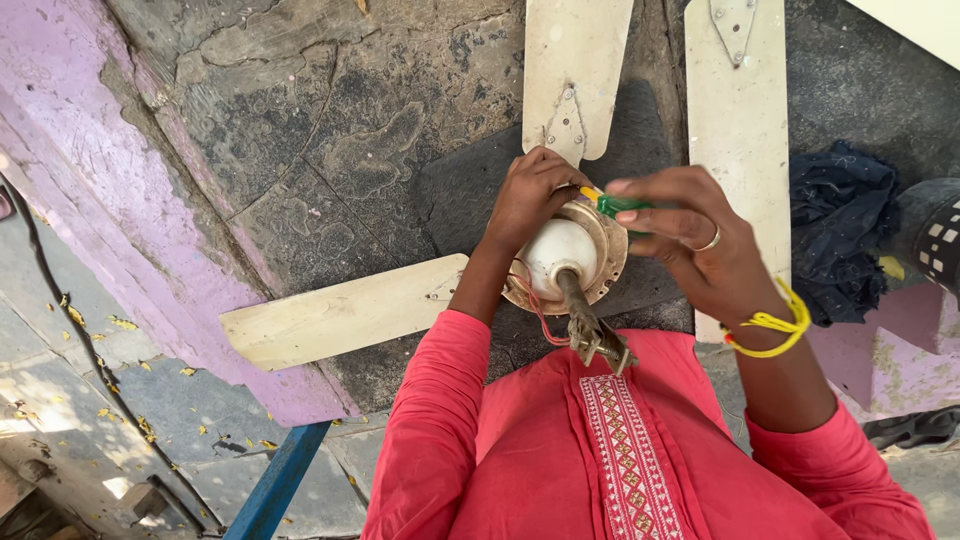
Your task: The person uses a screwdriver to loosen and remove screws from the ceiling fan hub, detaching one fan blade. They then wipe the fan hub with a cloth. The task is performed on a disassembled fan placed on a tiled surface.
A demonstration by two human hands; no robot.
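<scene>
cracked grey stone floor [330,130], peeling purple wall edge [120,200], blue metal bar [275,485], harsh sunlight lower left.

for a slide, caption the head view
Left hand steadies a ceiling fan while right hand works a green screwdriver.

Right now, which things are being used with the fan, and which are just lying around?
In use:
- left hand, gripping the fan motor
- right hand, holding a green screwdriver against the motor
- fan blades fixed to it
- rod and wires

Lying about:
- loose fan blade
- dark blue cloth
- black cable
- blue bar
</scene>
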